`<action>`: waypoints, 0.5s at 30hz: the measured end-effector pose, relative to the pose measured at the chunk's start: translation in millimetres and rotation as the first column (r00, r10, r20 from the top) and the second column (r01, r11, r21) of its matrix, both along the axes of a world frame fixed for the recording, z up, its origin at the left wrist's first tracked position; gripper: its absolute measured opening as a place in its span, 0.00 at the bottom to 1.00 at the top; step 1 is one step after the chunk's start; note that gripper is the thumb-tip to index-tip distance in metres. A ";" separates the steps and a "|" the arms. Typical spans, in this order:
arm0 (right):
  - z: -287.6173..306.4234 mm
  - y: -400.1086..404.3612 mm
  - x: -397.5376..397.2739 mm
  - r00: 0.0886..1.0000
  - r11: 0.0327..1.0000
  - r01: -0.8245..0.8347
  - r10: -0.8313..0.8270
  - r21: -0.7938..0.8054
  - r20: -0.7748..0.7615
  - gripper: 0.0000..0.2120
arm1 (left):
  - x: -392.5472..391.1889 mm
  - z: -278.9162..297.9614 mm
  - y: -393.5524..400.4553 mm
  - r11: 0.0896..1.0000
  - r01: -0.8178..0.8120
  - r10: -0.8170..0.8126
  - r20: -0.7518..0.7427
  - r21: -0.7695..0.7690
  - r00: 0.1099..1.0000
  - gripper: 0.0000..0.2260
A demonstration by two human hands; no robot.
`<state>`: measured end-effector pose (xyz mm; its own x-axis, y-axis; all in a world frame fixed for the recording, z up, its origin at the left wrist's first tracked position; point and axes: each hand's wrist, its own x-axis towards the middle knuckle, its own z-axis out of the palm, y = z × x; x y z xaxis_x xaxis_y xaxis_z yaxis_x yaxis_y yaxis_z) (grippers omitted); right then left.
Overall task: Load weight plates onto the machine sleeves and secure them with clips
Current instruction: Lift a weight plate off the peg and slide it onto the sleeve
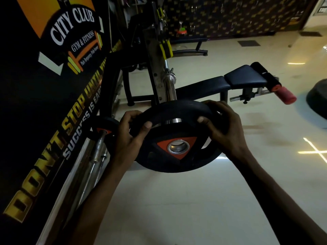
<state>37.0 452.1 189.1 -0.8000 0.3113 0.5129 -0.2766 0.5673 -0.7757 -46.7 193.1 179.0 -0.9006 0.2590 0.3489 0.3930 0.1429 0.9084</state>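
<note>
- At frame centre, the weight plate (174,138) is held off the floor, face tilted toward the camera.
- The left hand (130,131) and right hand (221,126) clamp its upper grip slots.
- The chrome sleeve (169,84) runs up-frame just behind the plate's top edge; the hub hole sits lower, not yet aligned.

Occluded and cropped items

Weight plate (174,138) hides the chrome sleeve (170,85) tip; dark disc (318,101) cropped at right edge.

Dim gym: glossy cream floor (177,200), black bench (230,82), possibly patterned far wall (230,13).
</note>
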 end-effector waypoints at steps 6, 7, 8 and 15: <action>6.3 4.8 -8.8 1.000 1.000 -0.012 0.012 -0.024 -0.014 0.19 | -6.2 13.3 6.4 1.000 -0.023 0.022 -0.044 -0.018 0.999 0.15; 5.7 5.7 -10.8 1.000 0.999 -0.012 0.011 -0.031 -0.009 0.19 | -8.2 13.5 8.1 0.999 -0.027 0.026 -0.043 -0.027 0.999 0.15; 5.2 6.8 -13.1 1.000 0.999 -0.007 0.006 -0.034 -0.007 0.19 | -11.1 13.2 9.5 0.999 -0.030 0.028 -0.039 -0.032 0.999 0.15; -4.3 8.6 -45.2 0.996 0.996 0.078 -0.075 0.050 -0.054 0.23 | -40.2 -5.3 22.5 0.994 -0.105 0.102 -0.094 -0.024 0.990 0.18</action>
<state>-8.1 460.7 184.8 -0.7465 0.3428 0.5703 -0.2701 0.6272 -0.7305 -86.8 215.5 173.7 -0.8871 0.1775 0.4260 0.4572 0.2129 0.8635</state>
